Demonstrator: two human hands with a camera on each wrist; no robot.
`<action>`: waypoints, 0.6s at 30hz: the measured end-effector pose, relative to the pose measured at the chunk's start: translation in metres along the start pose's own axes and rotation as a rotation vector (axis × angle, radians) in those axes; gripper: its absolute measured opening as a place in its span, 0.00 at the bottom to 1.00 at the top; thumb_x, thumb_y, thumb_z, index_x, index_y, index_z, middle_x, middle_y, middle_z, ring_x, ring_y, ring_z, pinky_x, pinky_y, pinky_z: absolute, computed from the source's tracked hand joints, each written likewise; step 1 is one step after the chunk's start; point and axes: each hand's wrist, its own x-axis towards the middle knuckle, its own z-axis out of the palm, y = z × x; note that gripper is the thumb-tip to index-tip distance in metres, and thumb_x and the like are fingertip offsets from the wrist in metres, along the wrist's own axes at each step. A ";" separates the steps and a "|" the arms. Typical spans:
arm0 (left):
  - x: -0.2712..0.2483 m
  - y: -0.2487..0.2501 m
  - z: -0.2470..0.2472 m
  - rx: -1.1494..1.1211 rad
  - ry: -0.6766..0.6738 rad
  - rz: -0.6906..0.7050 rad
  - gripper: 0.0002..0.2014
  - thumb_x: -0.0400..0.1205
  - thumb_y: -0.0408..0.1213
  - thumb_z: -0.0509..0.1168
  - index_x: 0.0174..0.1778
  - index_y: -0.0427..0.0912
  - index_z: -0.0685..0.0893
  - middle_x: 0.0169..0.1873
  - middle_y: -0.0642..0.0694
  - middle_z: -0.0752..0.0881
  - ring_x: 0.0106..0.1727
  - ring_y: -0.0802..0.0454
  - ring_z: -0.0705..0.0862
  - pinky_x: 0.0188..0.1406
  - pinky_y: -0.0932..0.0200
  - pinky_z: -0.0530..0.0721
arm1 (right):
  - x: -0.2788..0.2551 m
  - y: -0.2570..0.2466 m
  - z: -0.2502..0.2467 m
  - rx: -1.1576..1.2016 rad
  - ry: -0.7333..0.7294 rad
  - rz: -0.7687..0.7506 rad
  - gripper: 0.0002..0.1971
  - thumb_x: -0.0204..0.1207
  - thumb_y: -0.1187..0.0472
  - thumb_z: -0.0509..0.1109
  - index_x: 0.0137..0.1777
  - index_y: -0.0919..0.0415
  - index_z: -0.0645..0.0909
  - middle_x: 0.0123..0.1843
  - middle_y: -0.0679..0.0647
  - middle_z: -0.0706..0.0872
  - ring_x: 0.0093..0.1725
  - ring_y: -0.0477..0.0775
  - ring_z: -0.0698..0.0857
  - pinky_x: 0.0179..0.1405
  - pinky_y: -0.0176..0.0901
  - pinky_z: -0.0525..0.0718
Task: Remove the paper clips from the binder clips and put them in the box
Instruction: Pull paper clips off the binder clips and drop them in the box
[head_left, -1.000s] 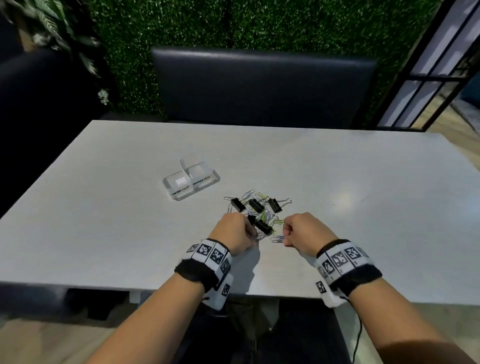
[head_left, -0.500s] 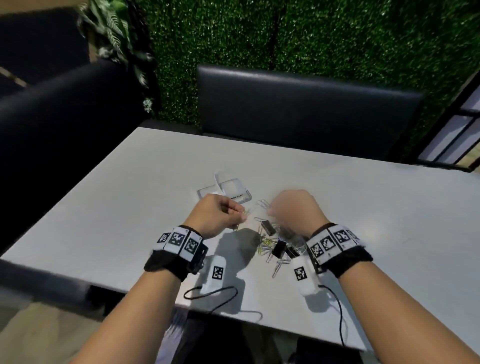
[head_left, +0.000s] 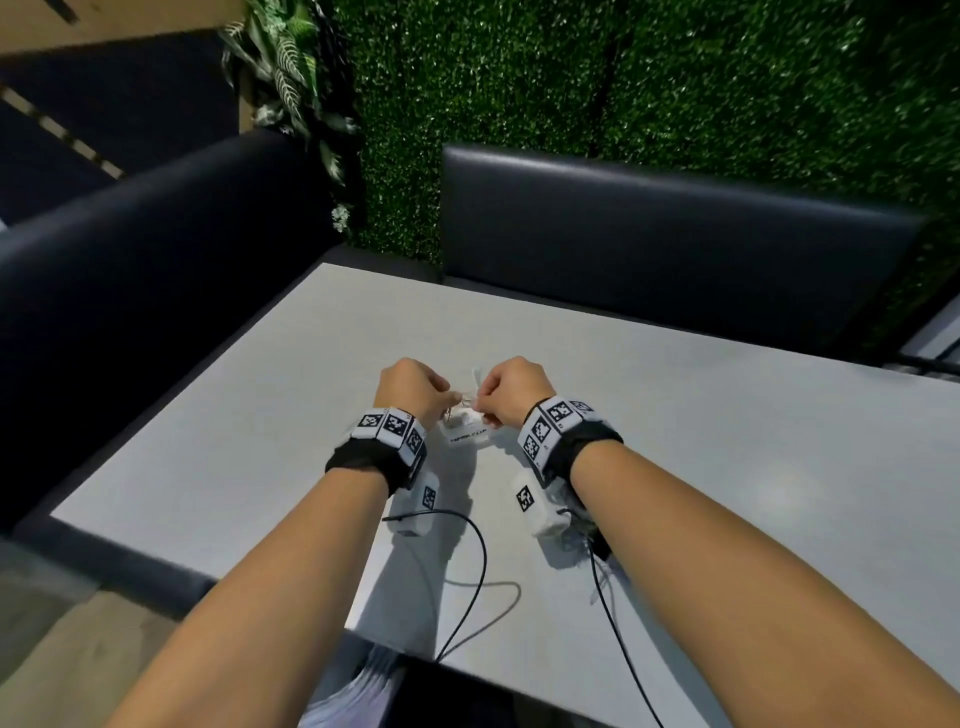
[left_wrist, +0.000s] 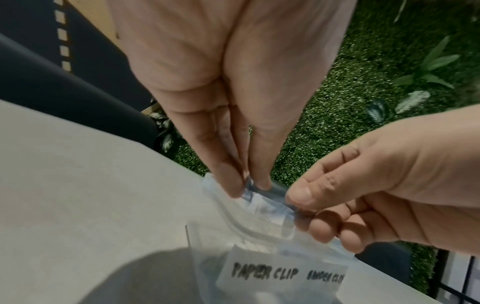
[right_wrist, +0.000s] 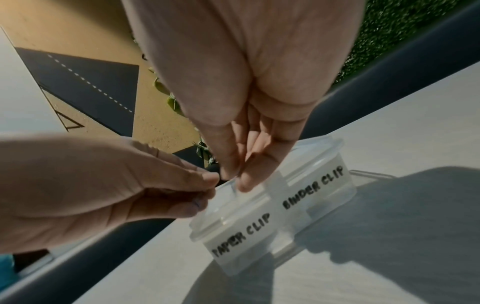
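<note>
Near the middle of the head view, both hands meet just above a clear plastic box that sits on the grey table. The left hand has its fingertips pressed together, pinching something small that is too blurred to name. The right hand also pinches with thumb and curled fingers; what it holds cannot be told. In the right wrist view the box shows two compartments labelled "PAPER CLIP" and "BINDER CLIP", and the fingertips hover over the paper-clip side at centre frame.
</note>
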 end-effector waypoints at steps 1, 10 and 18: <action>-0.001 0.001 -0.001 0.021 0.020 0.014 0.12 0.71 0.43 0.83 0.45 0.39 0.94 0.38 0.42 0.93 0.40 0.47 0.93 0.48 0.52 0.92 | -0.002 0.000 -0.003 0.001 -0.014 -0.008 0.05 0.71 0.65 0.82 0.37 0.63 0.89 0.35 0.60 0.93 0.36 0.58 0.94 0.42 0.50 0.94; -0.076 0.046 0.028 0.127 -0.246 0.395 0.09 0.77 0.48 0.75 0.48 0.50 0.91 0.38 0.56 0.91 0.41 0.59 0.89 0.44 0.64 0.85 | -0.080 0.077 -0.094 -0.114 0.134 -0.057 0.05 0.79 0.58 0.72 0.46 0.57 0.89 0.40 0.50 0.91 0.38 0.51 0.91 0.34 0.35 0.81; -0.126 0.054 0.109 0.520 -0.592 0.569 0.28 0.67 0.57 0.81 0.63 0.60 0.86 0.54 0.48 0.84 0.57 0.47 0.85 0.54 0.54 0.83 | -0.152 0.144 -0.085 -0.522 -0.234 0.031 0.23 0.63 0.50 0.84 0.59 0.48 0.85 0.50 0.47 0.85 0.50 0.51 0.85 0.51 0.45 0.84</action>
